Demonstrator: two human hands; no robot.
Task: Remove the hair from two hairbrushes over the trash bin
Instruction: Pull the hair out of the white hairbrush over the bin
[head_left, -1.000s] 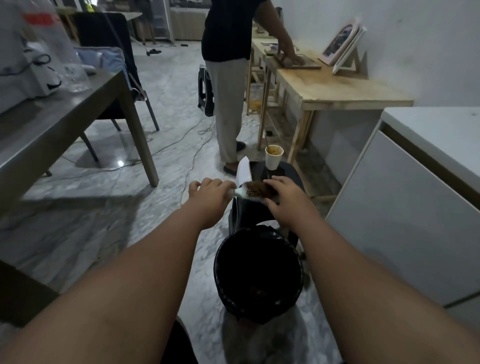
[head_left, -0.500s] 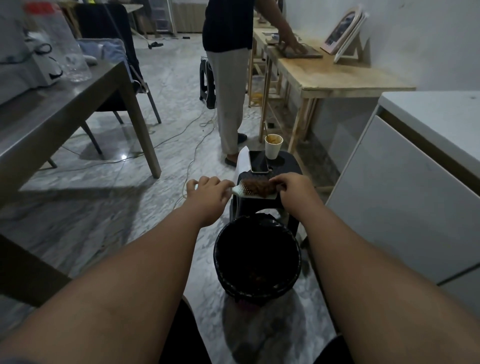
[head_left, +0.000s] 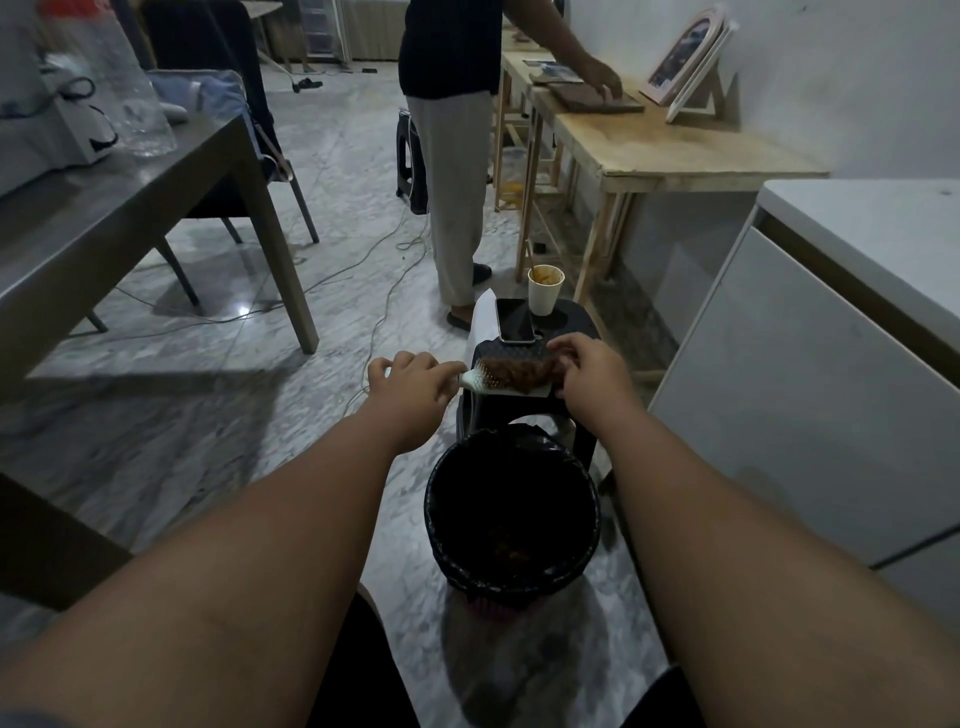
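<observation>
A white hairbrush (head_left: 480, 381) lies level in the air just beyond the far rim of the black trash bin (head_left: 511, 512), its bristles packed with a brown clump of hair (head_left: 522, 373). My left hand (head_left: 410, 383) grips the brush handle from the left. My right hand (head_left: 592, 376) reaches over the brush head and its fingers pinch the right end of the hair clump. The bin is lined with a black bag, and some brown hair lies at its bottom.
A black stool (head_left: 535, 410) behind the bin carries a phone (head_left: 515, 321), a paper cup (head_left: 544, 290) and a white paper. A standing person (head_left: 452, 156) works at a wooden table (head_left: 649, 150). A grey table (head_left: 130, 208) stands left, a white cabinet (head_left: 810, 374) right. Cables cross the floor.
The camera view has tilted a little, so the hands, brush and bin sit slightly higher in frame. My right hand's fingers have moved onto the right end of the hair clump.
</observation>
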